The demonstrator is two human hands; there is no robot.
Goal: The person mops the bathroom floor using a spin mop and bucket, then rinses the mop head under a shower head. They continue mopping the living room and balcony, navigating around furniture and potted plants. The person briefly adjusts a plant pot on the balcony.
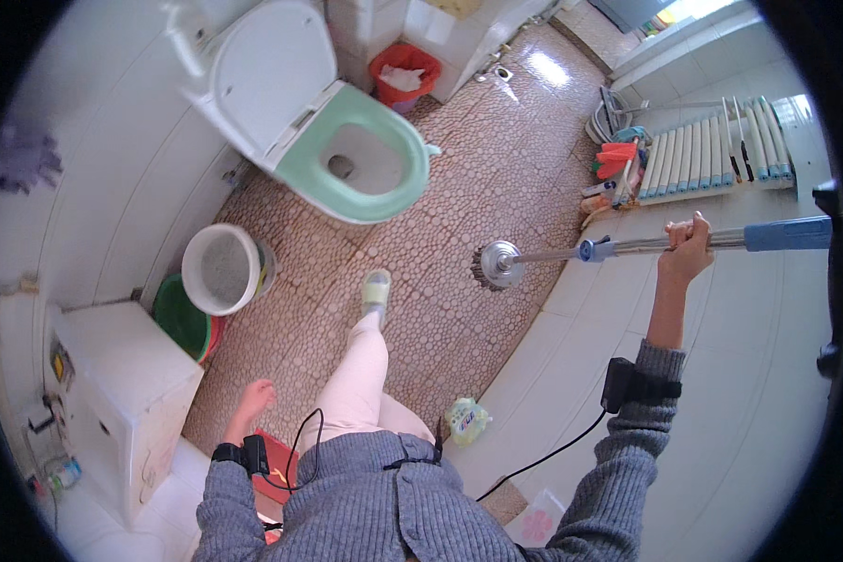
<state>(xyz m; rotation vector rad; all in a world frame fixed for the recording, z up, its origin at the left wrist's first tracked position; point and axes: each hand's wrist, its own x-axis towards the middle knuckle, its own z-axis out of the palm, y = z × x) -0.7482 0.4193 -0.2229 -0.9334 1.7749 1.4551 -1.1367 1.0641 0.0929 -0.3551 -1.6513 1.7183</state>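
Note:
My right hand (687, 242) is closed around the metal pole of a long-handled spin mop (632, 246), held out to the right. At the pole's lower end is a round silvery mop head (500, 265) with a dark fringe, seen over the pebble-patterned floor; whether it touches the floor I cannot tell. The pole bears a blue collar (593, 249) and a blue grip (787, 233). Low on my left side hangs my left hand (256, 397), its fingers loosely bent and nothing visible in it. A white cabinet (130, 351) stands beyond it.
Ahead is a toilet with a green seat (309, 161) and raised lid (275, 74). Beside it stands a red wastebasket (405, 70). A white bucket (223, 270) and a green basin (183, 316) sit at left. Along the right wall runs a white radiator (702, 158).

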